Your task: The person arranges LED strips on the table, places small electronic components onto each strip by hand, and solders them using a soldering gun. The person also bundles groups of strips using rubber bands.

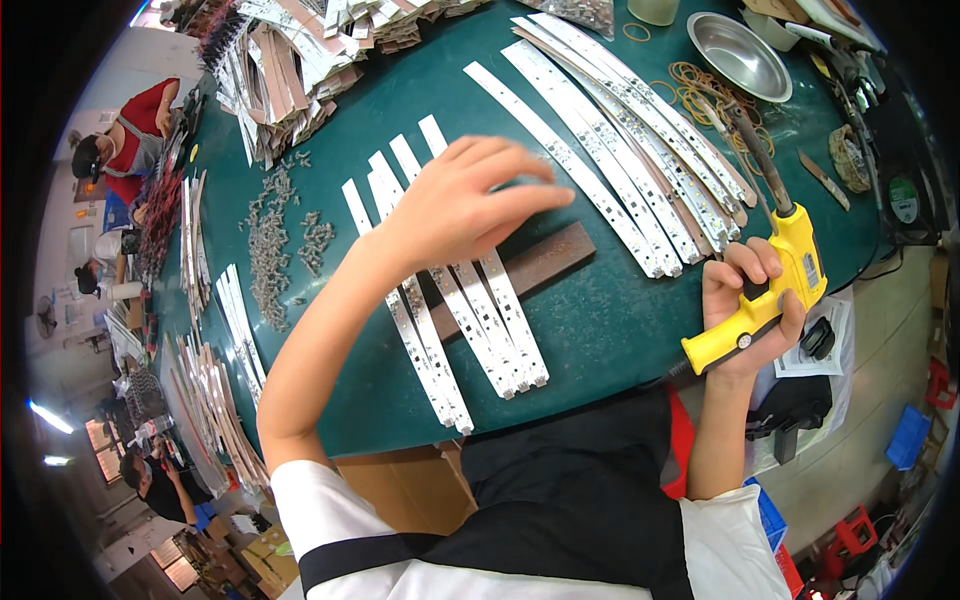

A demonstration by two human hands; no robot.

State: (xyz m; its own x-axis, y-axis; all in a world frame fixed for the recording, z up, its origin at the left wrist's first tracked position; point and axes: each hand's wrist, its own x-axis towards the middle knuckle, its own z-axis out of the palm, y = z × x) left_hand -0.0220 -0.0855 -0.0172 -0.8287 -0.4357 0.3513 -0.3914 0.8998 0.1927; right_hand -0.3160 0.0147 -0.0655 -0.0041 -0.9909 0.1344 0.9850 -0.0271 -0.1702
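Observation:
My right hand (pixel 752 300) grips the handle of a yellow soldering gun (pixel 788 265), its metal tip pointing up and away over the table. Over the middle of the green table (pixel 600 350) my left hand (pixel 475 200) hovers with nothing visible in it; its fingers are apart, stretched to the right and slightly blurred. Below it, several narrow white LED circuit strips (pixel 490 330) lie across a dark brown bar (pixel 548 262). To the right of that hand, more LED strips (pixel 600 150) lie fanned out, the nearest one a little apart from the rest.
Small grey metal parts (pixel 268 250) lie scattered left of the strips. A large heap of strips (pixel 290 70) fills the far left. At the far right are a steel bowl (pixel 740 55), rubber bands (pixel 690 80) and a flat blade (pixel 824 180). Other people (pixel 140 140) sit at the left.

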